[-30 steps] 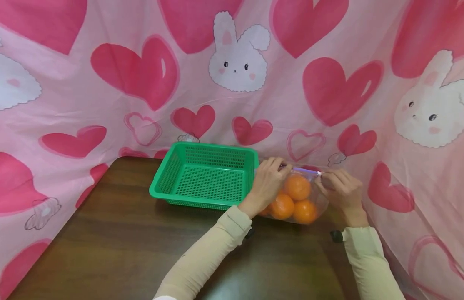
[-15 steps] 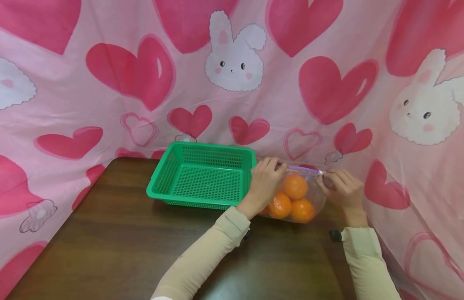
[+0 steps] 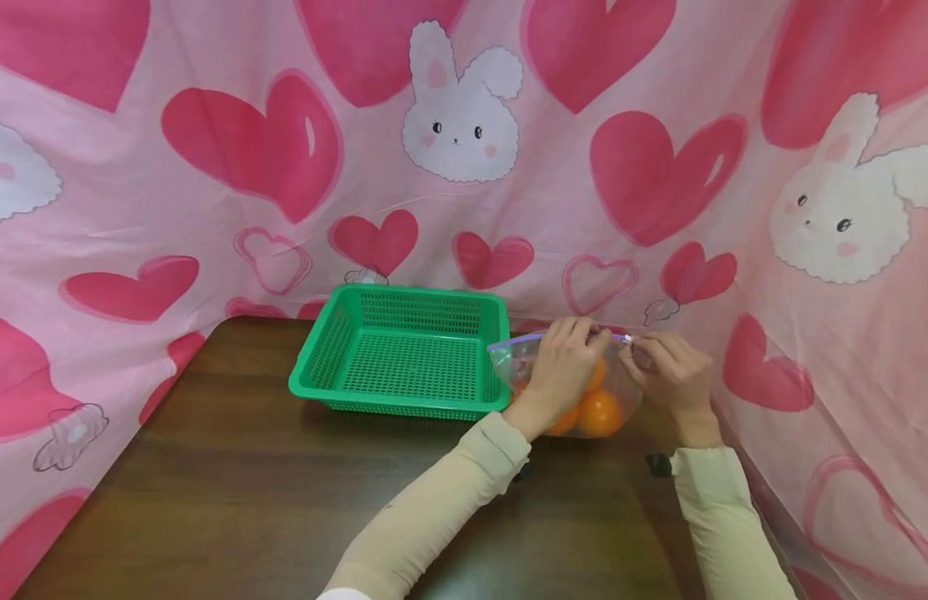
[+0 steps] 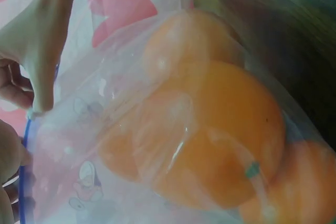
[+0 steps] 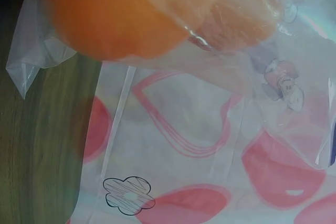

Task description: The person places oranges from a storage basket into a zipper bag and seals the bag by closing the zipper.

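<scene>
A clear zip-top bag [image 3: 512, 367] with several oranges [image 3: 601, 413] inside stands at the right of the table. Along its top runs a purple-blue zip strip [image 3: 518, 340]. My left hand [image 3: 560, 367] pinches this strip right of its middle, thumb on the near side. At the right end, next to a small white slider [image 3: 627, 339], my right hand [image 3: 674, 371] pinches the bag's top corner. The left wrist view shows the oranges [image 4: 226, 124] close up through the plastic, with fingers of both hands along the strip. Neither hand is visible in the right wrist view.
A green perforated basket [image 3: 396, 408] with nothing in it stands left of the bag, its right rim close beside the bag's left corner. The brown wooden table [image 3: 284, 483] ends at a pink heart-and-rabbit cloth [image 3: 464, 204] behind and to the right.
My left hand has slid rightward along the zip strip toward my right hand, uncovering the bag's left corner. My right hand still pinches the right end. The head view has shifted slightly.
</scene>
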Demonstrator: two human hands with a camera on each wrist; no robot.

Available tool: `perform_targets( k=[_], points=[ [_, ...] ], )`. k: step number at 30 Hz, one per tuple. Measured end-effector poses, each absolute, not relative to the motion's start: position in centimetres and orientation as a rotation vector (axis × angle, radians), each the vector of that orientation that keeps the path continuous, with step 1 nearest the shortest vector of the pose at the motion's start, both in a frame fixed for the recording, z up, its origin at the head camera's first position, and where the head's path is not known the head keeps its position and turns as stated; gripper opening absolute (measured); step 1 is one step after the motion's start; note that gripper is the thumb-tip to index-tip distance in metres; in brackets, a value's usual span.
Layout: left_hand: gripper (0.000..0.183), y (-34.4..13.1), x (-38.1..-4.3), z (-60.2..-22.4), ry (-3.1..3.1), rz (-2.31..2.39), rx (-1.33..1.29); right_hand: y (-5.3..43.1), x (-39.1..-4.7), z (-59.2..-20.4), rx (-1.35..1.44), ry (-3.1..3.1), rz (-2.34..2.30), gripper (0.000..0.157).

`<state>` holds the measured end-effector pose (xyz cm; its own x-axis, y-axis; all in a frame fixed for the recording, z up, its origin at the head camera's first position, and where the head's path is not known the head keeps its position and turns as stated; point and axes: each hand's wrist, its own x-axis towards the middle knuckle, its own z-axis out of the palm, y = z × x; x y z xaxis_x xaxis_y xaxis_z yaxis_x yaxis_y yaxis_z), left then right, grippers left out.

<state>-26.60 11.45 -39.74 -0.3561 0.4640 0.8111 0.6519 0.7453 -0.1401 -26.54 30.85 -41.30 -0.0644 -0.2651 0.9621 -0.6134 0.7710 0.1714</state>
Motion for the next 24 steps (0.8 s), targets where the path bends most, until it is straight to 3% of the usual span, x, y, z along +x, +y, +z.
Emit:
perform_targets(
  k=[24],
  points=[
    [0.018, 11.1, -27.1, -39.6, -2.031, -0.204, -0.906, 33.4, -26.5, -41.2, 0.818, -1.656, 0.260, 0.035]
  ],
)
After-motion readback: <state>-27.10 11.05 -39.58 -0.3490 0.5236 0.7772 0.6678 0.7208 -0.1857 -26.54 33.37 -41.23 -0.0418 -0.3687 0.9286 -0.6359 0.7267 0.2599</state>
